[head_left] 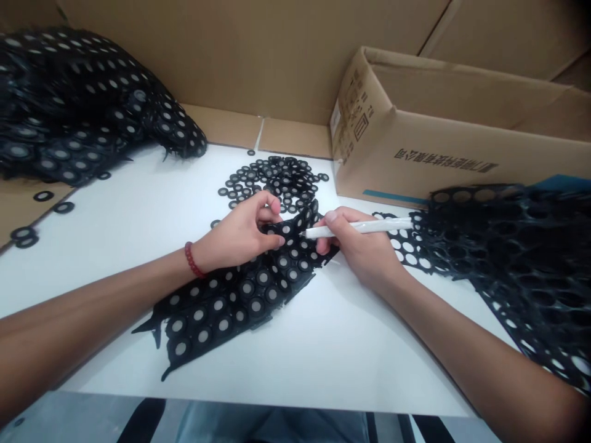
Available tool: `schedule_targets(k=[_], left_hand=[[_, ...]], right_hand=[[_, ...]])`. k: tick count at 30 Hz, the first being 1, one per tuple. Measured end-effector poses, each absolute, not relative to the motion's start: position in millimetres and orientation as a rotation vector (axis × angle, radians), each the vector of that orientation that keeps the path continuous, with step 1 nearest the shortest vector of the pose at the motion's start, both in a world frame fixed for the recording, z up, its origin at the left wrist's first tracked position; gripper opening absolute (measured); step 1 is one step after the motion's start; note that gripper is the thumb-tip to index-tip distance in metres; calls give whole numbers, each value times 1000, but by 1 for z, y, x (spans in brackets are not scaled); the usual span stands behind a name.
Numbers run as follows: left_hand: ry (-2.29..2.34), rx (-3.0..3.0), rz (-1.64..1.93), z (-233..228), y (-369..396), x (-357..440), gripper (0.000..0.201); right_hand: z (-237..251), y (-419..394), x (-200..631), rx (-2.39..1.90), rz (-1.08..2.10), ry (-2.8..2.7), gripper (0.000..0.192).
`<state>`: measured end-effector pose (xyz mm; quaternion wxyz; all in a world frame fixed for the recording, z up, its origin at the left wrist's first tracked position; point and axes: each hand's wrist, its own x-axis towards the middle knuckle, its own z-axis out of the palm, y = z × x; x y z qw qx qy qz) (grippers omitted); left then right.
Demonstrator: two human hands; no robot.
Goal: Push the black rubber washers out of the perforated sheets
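A black rubber sheet (256,294) of ring-shaped washers lies slantwise on the white table, its far end bent upward. My left hand (244,234), with a dark red bead bracelet (194,259) at the wrist, pinches the sheet's raised edge between thumb and fingers. In my right hand (360,246) is a white pen-like tool (364,226), its tip pointing left at the sheet near my left thumb. Some right fingers are tucked under the sheet's far edge; whether they grip it I cannot tell. Just beyond both hands sits a pile of loose black rings (281,175).
Stacked ring sheets (83,104) rise at the back left, with several stray rings (63,207) near them. An open cardboard box (443,154) stands at the back right. In front of it heaps punched-out black sheet (521,258) full of holes. Cardboard walls (258,55) bound the table's back.
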<state>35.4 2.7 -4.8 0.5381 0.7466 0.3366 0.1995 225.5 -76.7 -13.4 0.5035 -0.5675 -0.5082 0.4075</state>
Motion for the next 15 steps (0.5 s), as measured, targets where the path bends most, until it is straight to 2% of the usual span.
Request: schedule_targets(k=[6, 15], left_hand=[[896, 1826, 478, -2, 1, 40, 38], [876, 1741, 483, -4, 3, 40, 35]], right_hand=[[-15, -76, 227, -1367, 980, -1222, 28], [-8, -79, 222, -1437, 879, -1342, 30]])
